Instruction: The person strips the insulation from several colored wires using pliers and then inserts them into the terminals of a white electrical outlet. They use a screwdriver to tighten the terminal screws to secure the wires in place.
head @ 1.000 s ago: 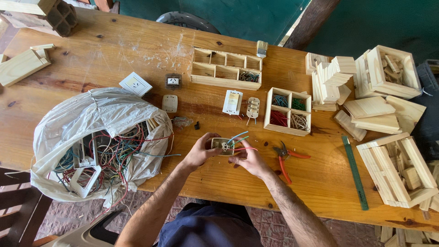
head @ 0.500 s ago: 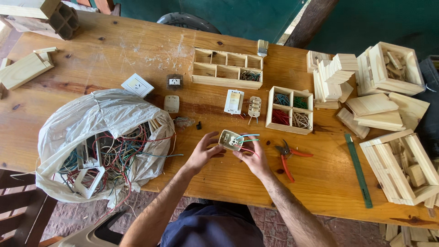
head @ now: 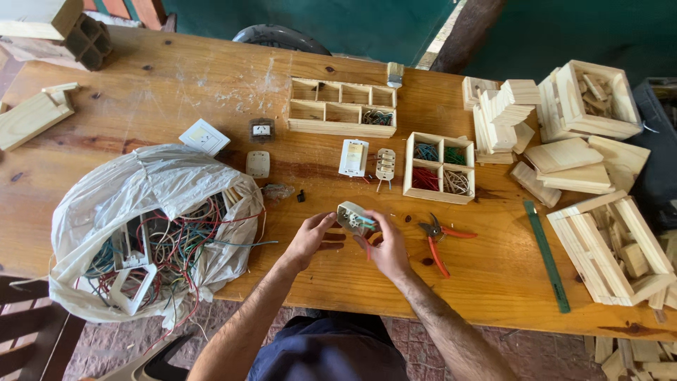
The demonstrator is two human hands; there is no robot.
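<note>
Both hands meet over the near edge of the table (head: 176,77) and share one small pale socket module (head: 350,216) with short coloured wires on it. The left hand (head: 310,240) pinches its left end with curled fingers; the right hand (head: 386,248) closes on its right end from below. The module is held just above the wood, tilted.

Just right of the hands lies one pair of red-handled pliers (head: 438,238), and farther right one green ruler (head: 546,255) lies lengthwise toward the table's edge.

Beyond the hands stand two wooden trays. The square tray (head: 438,167) has four compartments, each with a bundle of wire: blue, green, red and pale. The long tray (head: 343,107) has seven compartments as far as can be counted; one at the right holds dark wires.

Between the trays and the hands lie two parts side by side: one white switch plate (head: 353,157) and one beige insert (head: 385,164). Farther left are three more: a white plate (head: 204,137), a dark socket (head: 261,130) and a small beige cover (head: 258,164).

At the left sits one open plastic bag (head: 127,190) full of tangled wires with at least two white frames in it.

On the right are two slatted wooden crates (head: 589,99) and several loose wood blocks (head: 501,116).
</note>
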